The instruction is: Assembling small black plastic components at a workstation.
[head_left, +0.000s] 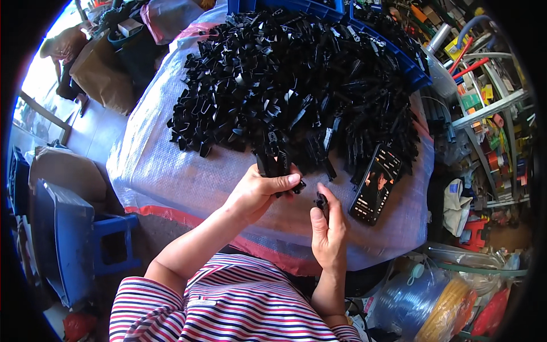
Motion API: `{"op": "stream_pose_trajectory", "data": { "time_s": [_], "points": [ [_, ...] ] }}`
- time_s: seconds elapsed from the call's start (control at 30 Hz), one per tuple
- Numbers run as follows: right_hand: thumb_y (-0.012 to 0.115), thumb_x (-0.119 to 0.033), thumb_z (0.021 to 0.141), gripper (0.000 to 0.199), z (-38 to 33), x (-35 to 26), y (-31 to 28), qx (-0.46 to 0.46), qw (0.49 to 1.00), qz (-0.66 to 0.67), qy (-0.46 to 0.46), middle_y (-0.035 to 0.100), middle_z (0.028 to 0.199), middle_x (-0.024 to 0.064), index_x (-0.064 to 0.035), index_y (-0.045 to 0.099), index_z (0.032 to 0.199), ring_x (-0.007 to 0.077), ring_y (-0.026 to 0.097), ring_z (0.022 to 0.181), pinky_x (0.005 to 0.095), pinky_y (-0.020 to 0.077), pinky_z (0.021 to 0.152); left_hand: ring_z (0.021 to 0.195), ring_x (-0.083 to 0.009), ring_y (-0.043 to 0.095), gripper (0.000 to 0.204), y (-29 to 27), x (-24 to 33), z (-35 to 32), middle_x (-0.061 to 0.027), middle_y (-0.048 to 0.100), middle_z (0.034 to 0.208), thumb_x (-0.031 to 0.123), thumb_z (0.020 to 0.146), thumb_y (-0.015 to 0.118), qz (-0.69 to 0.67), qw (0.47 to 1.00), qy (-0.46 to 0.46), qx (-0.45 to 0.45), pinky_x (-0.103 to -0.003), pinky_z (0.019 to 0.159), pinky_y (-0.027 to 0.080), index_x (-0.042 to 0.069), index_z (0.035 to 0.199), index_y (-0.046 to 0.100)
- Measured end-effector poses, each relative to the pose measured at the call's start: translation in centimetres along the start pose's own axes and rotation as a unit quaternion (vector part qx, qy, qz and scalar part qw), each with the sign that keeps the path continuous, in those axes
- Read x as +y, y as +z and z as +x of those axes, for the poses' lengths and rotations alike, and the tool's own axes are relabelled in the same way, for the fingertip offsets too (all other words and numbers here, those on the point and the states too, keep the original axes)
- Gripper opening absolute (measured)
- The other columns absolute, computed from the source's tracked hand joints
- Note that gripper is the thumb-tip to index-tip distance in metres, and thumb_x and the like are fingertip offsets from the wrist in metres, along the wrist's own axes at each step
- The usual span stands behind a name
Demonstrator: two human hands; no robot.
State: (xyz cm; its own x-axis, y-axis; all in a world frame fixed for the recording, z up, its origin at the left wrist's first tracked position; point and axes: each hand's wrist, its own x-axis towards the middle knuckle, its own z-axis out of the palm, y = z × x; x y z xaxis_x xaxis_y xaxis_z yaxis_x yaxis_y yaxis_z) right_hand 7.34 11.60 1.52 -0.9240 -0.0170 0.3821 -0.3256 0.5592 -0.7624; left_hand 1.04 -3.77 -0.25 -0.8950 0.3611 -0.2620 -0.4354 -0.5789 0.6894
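Observation:
My left hand is closed around several black plastic parts, its thumb lying across them. To its right, my right hand pinches one small black plastic piece between thumb and fingers. The two hands are apart, just above the near part of a white woven sheet. Beyond them spreads a large heap of black plastic parts, some bracket-shaped and some long and narrow. The exact shape of the piece in my right hand is too small to make out.
A phone with a lit screen lies right of my hands, against the heap. Blue crates stand behind the heap. At left is a blue plastic stool; cluttered metal shelves and coiled tubing are at right. Another person is at far left.

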Motion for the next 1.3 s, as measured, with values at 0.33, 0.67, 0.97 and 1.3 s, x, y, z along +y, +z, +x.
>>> {"op": "stream_pose_trajectory", "data": {
  "time_s": [0.33, 0.67, 0.97, 1.3],
  "points": [
    [0.058, -0.019, 0.087, 0.019, 0.0, -0.5, -0.5, 0.002, 0.996, 0.053, 0.075, 0.058, 0.069, 0.0079, -0.0002, 0.059, 0.093, 0.0140, 0.053, 0.057, 0.0256, 0.0421, 0.053, 0.072, -0.0149, 0.055, 0.022, -0.2, -0.2, -0.1, -0.0069, 0.057, 0.081, 0.011, 0.075, 0.071, 0.061, 0.996, 0.051, -0.027, -0.027, 0.060, 0.047, 0.001, 0.088, 0.057],
    [0.052, -0.015, 0.090, 0.017, 0.1, -0.3, 1.3, -0.020, 0.996, 0.050, 0.074, 0.055, 0.067, 0.0065, 0.0009, 0.055, 0.090, 0.0117, 0.048, 0.058, 0.0251, 0.0413, 0.055, 0.067, -0.0095, 0.052, 0.015, 0.2, -0.7, -1.5, -0.0034, 0.057, 0.075, 0.010, 0.078, 0.067, 0.283, 0.946, 0.153, 0.032, -0.024, 0.061, 0.043, 0.001, 0.086, 0.058],
    [0.054, -0.023, 0.089, 0.021, 2.2, -1.2, 3.9, 0.022, 0.999, 0.028, 0.040, 0.062, 0.075, 0.0121, -0.0043, 0.048, 0.096, 0.0295, 0.063, 0.063, 0.0357, 0.0479, 0.052, 0.083, -0.0123, 0.055, 0.024, 1.6, -0.6, -2.5, -0.0048, 0.059, 0.089, 0.014, 0.084, 0.058, -0.046, 0.995, 0.058, 0.070, -0.025, 0.075, 0.043, 0.001, 0.104, 0.057],
    [0.061, -0.012, 0.080, 0.039, 5.1, 3.6, 0.6, 0.031, 0.965, -0.260, -0.013, 0.052, 0.108, 0.0173, -0.0005, 0.048, 0.115, 0.0341, 0.049, 0.097, 0.0409, 0.0408, 0.083, 0.076, -0.0183, 0.061, 0.017, 0.9, 9.4, 5.2, -0.0076, 0.061, 0.083, 0.017, 0.082, 0.058, 0.020, 0.998, -0.018, 0.049, -0.034, 0.064, 0.053, 0.005, 0.093, 0.057]
  ]
}}
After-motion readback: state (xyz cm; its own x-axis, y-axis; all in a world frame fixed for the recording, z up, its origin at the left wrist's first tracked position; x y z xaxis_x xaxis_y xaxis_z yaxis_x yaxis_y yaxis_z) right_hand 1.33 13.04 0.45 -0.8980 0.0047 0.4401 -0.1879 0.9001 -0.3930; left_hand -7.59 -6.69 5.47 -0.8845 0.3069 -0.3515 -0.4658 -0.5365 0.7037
